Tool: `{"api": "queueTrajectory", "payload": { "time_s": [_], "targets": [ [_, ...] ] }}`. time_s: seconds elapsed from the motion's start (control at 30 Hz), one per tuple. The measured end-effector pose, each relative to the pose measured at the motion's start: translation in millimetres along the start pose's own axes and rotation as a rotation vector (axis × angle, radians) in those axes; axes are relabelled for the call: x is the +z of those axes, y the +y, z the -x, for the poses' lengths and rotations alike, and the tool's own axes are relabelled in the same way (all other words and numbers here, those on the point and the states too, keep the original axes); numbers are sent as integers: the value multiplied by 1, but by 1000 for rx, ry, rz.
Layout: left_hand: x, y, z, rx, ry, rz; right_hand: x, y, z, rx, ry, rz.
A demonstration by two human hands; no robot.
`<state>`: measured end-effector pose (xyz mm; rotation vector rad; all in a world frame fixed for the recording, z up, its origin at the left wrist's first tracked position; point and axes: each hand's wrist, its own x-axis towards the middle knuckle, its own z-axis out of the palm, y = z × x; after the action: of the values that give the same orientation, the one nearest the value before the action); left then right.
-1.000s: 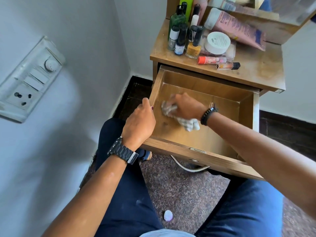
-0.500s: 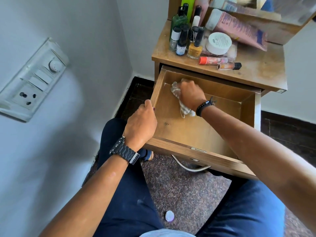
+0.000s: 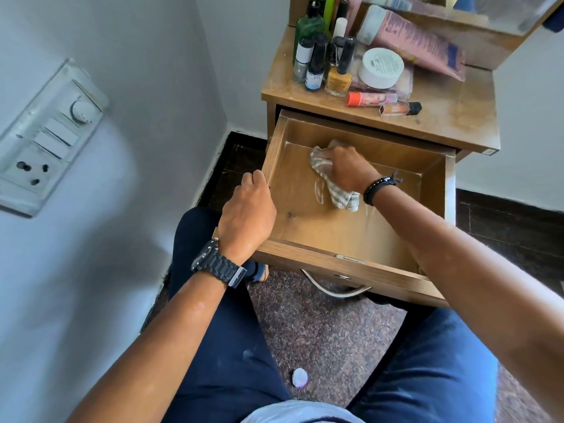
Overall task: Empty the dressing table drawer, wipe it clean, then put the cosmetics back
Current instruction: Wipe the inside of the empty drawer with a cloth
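A person's right hand (image 3: 348, 169), its grip curled tight round a striped cloth (image 3: 337, 190), presses it to the floor of the pulled-out drawer (image 3: 360, 261), while the left hand (image 3: 247, 209) clasps the drawer's left wall. The drawer holds nothing but the cloth, so emptying looks done and wiping is under way; streaks mark the wood. The cosmetics (image 3: 345, 56), among them bottles, a white jar (image 3: 381, 67) and a pink tube (image 3: 418, 41), crowd the worktop (image 3: 451, 117) above, awaiting return. Nothing appears to block the drawer.
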<state>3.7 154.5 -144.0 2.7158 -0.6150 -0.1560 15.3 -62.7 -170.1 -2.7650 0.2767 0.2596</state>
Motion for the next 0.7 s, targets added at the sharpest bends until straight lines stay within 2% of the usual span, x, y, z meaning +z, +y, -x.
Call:
{"api": "queueTrajectory", "payload": {
  "time_s": [0.2, 0.27, 0.33, 0.43, 0.57, 0.63, 0.7],
  "targets": [
    [0, -1, 0, 114, 21, -9, 2, -26, 48, -362, -361, 13],
    [-1, -1, 0, 137, 17, -13, 6, -28, 70, -437, -483, 3],
    [0, -1, 0, 141, 13, -18, 10, -26, 81, -444, -506, -21],
    [0, -1, 0, 152, 11, -32, 13, -14, 64, -373, -334, -31],
    [0, 1, 0, 147, 15, -63, 9, 7, 10, -63, 4, 190],
    [-1, 3, 0, 138, 19, -67, 5, 8, -4, -3, 76, 281],
    [-1, 5, 0, 134, 25, -63, 4, 7, -5, 6, 81, 268]
  ]
}}
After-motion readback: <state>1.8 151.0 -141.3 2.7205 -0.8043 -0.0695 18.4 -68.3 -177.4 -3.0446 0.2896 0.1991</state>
